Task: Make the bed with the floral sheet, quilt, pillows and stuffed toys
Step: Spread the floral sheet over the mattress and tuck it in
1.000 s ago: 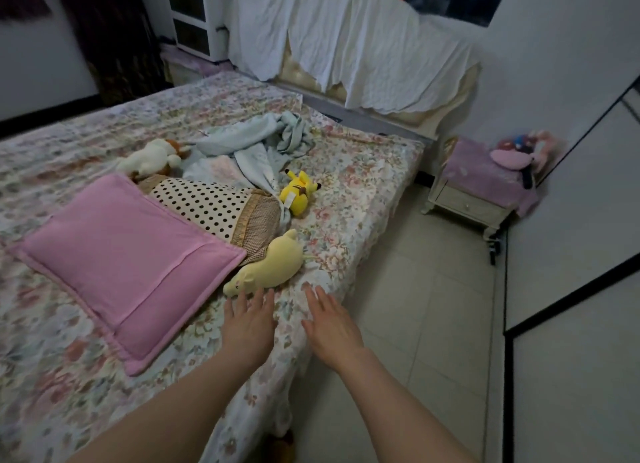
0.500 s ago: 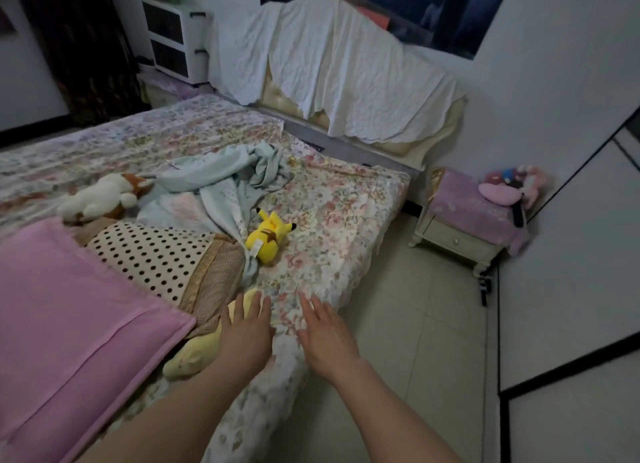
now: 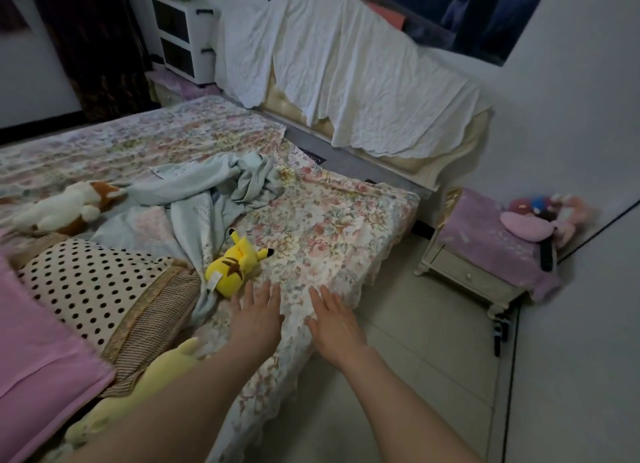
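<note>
The floral sheet (image 3: 332, 227) covers the bed. My left hand (image 3: 258, 319) and my right hand (image 3: 334, 324) lie flat on it near the bed's right edge, fingers straight, holding nothing. A yellow stuffed toy (image 3: 235, 263) lies just beyond my left fingertips. A crumpled pale blue quilt (image 3: 194, 199) is heaped in the middle. A polka-dot pillow (image 3: 100, 289) and a pink pillow (image 3: 41, 365) lie at the left. A pale yellow plush (image 3: 145, 390) sits partly under my left forearm. A white and brown plush (image 3: 65, 208) lies at the far left.
A headboard draped with a white cloth (image 3: 346, 68) stands at the back. A bedside table (image 3: 485, 255) with a purple cover and pink toys (image 3: 540, 217) stands right of the bed. Tiled floor (image 3: 415, 376) runs alongside. White drawers (image 3: 183, 33) stand at the back left.
Both hands have slid along the sheet toward the headboard, past the pale yellow plush, now close to the yellow toy. The view has moved with them.
</note>
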Available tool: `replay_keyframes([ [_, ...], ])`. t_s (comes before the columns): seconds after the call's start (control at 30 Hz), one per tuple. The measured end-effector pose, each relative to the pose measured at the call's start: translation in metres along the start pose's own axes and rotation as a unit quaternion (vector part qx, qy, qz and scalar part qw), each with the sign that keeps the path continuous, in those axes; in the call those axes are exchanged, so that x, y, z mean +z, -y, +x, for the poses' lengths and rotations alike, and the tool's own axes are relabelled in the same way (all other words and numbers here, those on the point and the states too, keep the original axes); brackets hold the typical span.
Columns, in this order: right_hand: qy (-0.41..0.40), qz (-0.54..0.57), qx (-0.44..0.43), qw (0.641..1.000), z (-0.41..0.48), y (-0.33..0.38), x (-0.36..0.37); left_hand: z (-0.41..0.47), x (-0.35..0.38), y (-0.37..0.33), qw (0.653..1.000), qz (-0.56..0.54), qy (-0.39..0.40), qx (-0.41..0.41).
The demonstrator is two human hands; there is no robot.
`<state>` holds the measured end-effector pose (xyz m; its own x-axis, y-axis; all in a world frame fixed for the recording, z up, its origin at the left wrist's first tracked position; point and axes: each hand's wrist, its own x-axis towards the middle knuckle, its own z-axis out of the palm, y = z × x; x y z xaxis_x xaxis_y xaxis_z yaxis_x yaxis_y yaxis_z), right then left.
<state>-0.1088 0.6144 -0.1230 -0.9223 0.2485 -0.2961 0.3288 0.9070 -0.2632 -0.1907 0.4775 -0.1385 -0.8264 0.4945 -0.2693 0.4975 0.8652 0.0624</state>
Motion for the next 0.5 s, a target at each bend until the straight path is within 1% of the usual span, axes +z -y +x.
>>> replay_keyframes([
  [0.1,0.001,-0.01,-0.014,1.0,0.049,-0.034,-0.015,0.057,-0.004,-0.025,1.0,-0.001,0.004,-0.007],
  [0.13,0.004,-0.016,-0.019,1.0,0.053,-0.034,-0.018,0.061,-0.006,-0.025,1.0,0.001,0.006,-0.006],
  [0.3,0.006,-0.01,0.003,1.0,0.137,-0.094,-0.063,0.166,-0.031,-0.069,1.0,-0.013,0.013,0.002],
  [0.37,0.008,-0.015,0.0,1.0,0.151,-0.106,-0.078,0.187,-0.042,-0.079,1.0,-0.01,0.009,0.001],
  [0.5,0.004,0.001,0.013,1.0,0.215,-0.165,-0.12,0.269,-0.065,-0.127,1.0,-0.012,0.019,-0.002],
])
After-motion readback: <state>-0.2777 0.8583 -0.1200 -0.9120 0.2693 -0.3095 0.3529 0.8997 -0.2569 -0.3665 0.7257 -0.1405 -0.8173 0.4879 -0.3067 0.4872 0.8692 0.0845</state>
